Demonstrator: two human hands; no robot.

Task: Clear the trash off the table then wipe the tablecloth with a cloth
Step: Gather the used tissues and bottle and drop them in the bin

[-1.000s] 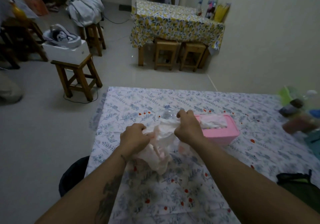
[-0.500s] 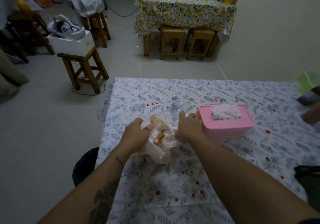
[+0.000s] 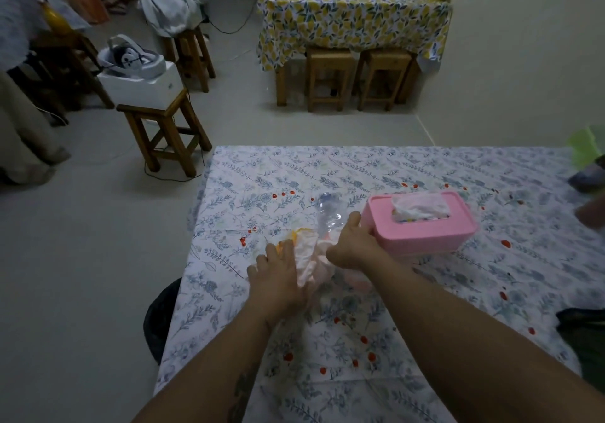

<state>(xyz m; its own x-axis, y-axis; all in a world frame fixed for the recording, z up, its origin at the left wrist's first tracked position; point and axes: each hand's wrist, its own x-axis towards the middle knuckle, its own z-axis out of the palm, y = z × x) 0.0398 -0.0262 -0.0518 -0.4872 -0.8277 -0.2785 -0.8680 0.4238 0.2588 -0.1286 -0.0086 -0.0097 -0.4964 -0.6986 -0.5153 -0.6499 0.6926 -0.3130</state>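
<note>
A crumpled white and pale pink plastic bag with something orange inside lies on the floral tablecloth. My left hand rests flat on the bag's left side, fingers spread. On the bag's right side, my right hand is closed on the plastic. A crushed clear plastic bottle lies just beyond the bag, touching it. Right of my right hand stands a pink tissue box with tissue sticking out of its top.
A black bin stands on the floor at the table's left edge. Dark cloth lies at the right edge, with blurred green and dark items at the far right. Wooden stools and a yellow-clothed table stand beyond.
The bag was held up between both fists; now it is lowered onto the tablecloth, with my left hand opened flat on it. The camera has tilted downward.
</note>
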